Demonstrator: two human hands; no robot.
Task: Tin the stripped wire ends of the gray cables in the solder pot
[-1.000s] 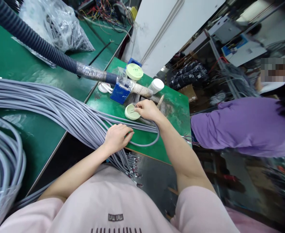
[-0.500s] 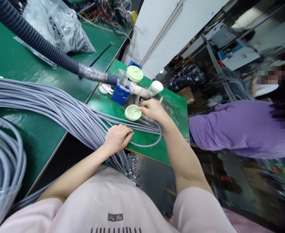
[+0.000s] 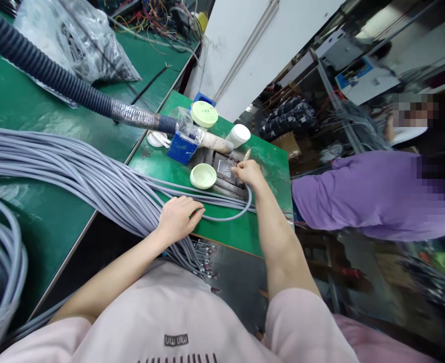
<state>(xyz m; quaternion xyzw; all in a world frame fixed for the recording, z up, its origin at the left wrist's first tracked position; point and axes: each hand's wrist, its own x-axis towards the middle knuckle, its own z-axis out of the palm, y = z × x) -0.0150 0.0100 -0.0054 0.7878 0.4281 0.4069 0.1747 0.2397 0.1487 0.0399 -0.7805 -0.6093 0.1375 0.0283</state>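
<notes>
My left hand (image 3: 177, 217) rests closed on a thick bundle of grey cables (image 3: 94, 176) that runs across the green bench (image 3: 37, 101) and hangs over its front edge. My right hand (image 3: 249, 174) pinches the stripped end of one grey cable (image 3: 230, 217), which loops back from the bundle. It holds that end over a small metal pot (image 3: 225, 169) set in the green side table (image 3: 245, 232). A pale green round lid (image 3: 203, 176) lies just left of the pot.
A ribbed dark hose (image 3: 56, 80) ends near a blue box (image 3: 180, 146). A white jar (image 3: 238, 135) and a second green lid (image 3: 204, 114) stand behind. A plastic bag of parts (image 3: 74, 40) lies at back left. A person in purple (image 3: 374, 196) sits to the right.
My right hand has moved right, from the pale green lid to the metal pot, carrying the cable end. My left hand stays on the bundle.
</notes>
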